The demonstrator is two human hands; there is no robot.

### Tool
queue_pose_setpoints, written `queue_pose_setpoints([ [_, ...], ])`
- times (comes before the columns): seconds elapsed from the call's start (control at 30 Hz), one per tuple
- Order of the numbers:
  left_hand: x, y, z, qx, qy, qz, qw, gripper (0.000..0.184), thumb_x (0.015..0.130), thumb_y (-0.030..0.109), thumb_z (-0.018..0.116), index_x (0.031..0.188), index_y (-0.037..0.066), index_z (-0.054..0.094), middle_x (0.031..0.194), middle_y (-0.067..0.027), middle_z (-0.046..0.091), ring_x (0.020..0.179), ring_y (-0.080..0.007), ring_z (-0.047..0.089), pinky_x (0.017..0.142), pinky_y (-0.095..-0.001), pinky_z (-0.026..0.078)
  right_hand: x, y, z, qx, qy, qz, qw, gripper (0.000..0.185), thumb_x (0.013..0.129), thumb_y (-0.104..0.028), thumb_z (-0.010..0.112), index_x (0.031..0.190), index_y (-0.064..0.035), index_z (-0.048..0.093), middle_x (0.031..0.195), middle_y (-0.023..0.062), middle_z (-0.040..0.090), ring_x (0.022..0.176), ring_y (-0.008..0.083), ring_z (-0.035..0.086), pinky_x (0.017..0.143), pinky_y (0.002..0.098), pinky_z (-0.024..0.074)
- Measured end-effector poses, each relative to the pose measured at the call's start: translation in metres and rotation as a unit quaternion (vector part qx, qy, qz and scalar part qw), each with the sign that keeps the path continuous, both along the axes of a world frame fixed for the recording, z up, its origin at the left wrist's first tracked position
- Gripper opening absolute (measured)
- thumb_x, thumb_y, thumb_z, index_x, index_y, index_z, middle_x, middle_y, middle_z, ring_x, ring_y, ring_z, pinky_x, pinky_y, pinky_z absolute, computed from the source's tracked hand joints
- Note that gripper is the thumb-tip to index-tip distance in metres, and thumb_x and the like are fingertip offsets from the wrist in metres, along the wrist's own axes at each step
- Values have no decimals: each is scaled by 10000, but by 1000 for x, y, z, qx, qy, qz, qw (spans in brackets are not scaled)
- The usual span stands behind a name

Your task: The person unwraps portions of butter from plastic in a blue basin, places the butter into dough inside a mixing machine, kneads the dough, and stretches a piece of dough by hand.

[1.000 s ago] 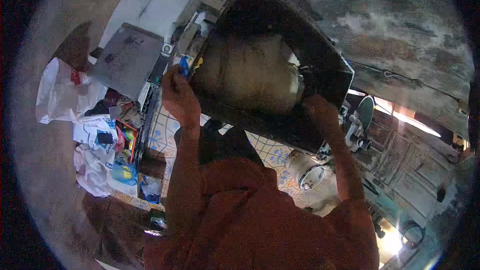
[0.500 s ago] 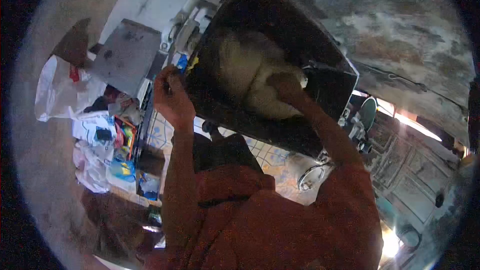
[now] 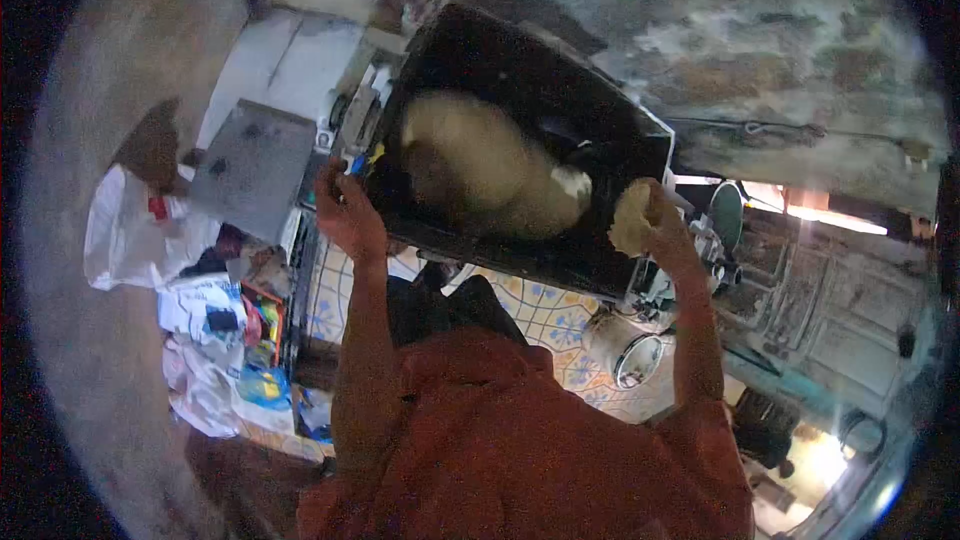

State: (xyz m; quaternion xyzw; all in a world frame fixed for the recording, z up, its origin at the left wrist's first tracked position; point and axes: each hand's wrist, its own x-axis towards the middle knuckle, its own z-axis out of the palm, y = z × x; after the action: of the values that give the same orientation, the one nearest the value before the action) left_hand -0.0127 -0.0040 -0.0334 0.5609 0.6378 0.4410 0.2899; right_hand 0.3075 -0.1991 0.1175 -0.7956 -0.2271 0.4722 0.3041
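Note:
A large pale mass of dough lies in a dark, deep mixing trough; it is smeared by motion. My right hand is closed on a torn, ragged piece of dough over the trough's right end, apart from the big mass. At the trough's left front corner is my left hand, its fingers loosely bent and apart, with nothing seen in them. Close to its fingertips are a small blue part and a yellow one; whether it touches the trough's edge I cannot tell.
A grey flat panel and a white plastic bag are on the left, above several packages. A white bucket stands on the patterned tile floor. Machine parts and a rough wall lie right.
My right hand has come out of the dough mass and moved right with a piece of dough. My left hand stays by the left corner. The view has shifted, and the dough mass has changed shape.

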Motion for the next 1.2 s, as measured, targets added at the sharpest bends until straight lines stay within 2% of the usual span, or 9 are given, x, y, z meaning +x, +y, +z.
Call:
queue_pose_setpoints([
  [0.2,-8,-20,31,149,125,-47,980,483,846,154,623,1264,-26,462,1272,-206,483,1209,-310,451,1032,-424,347,-45,-46,-31,240,151,-32,959,1022,650,-581,710,1448,-125,262,1322,109,466,1086,242,553,831,384,525],
  [0.33,18,-88,60,10,-194,-252,948,385,876,168,616,1206,-1,515,1241,-193,508,1174,-316,478,1001,-434,367,-95,-34,-45,435,356,-100,821,930,794,-446,607,1504,-192,64,1427,111,370,1056,217,544,670,406,541],
  [0.4,30,-99,64,-180,-97,-416,886,422,901,265,607,1233,24,507,1243,-158,510,1161,-266,487,941,-395,437,-116,-22,-30,382,198,-58,901,870,866,-414,562,1509,-206,14,1490,108,301,1064,199,535,640,403,538],
  [0.47,38,-120,74,-452,-374,-380,715,452,911,338,597,1240,42,510,1217,-124,527,1118,-222,520,849,-358,509,-127,-22,-26,275,92,-11,957,824,908,-553,434,1505,-205,-14,1519,116,215,1185,228,447,806,381,485],
  [0.73,40,-115,132,-436,-344,-378,741,414,855,274,680,1167,33,555,1045,-101,623,883,-201,647,671,-355,573,-135,-15,4,342,-3,-35,939,828,896,-661,310,1498,-211,-39,1551,142,3,1168,313,490,712,351,551],
  [0.83,33,-113,160,-327,-411,-323,787,412,846,257,687,1155,20,553,1007,-108,632,828,-213,657,643,-363,579,-133,-21,40,355,103,-218,903,762,941,-551,378,1500,-202,-3,1546,145,11,1223,312,452,714,348,562],
  [0.93,-1,-64,182,-257,-370,-294,843,375,853,212,670,1164,28,569,1000,-108,644,824,-215,664,598,-313,581,-77,-52,-20,340,-158,-320,870,739,916,-521,470,1483,-159,166,1430,161,310,1074,284,562,701,329,557],
  [0.97,-12,-52,197,-228,-355,-312,851,347,863,192,655,1162,32,578,1008,-107,648,831,-209,666,598,-302,581,-83,-62,10,350,-67,-383,852,717,912,-505,497,1470,-144,229,1373,154,398,1050,263,571,698,314,552],
  [1.2,0,-59,181,-186,-289,-532,774,499,835,-17,628,1304,34,464,1196,-106,573,1008,-196,607,813,-326,540,-149,2,22,400,-197,15,895,698,772,-242,757,1338,-47,398,1244,134,543,1098,235,556,897,372,482],
])
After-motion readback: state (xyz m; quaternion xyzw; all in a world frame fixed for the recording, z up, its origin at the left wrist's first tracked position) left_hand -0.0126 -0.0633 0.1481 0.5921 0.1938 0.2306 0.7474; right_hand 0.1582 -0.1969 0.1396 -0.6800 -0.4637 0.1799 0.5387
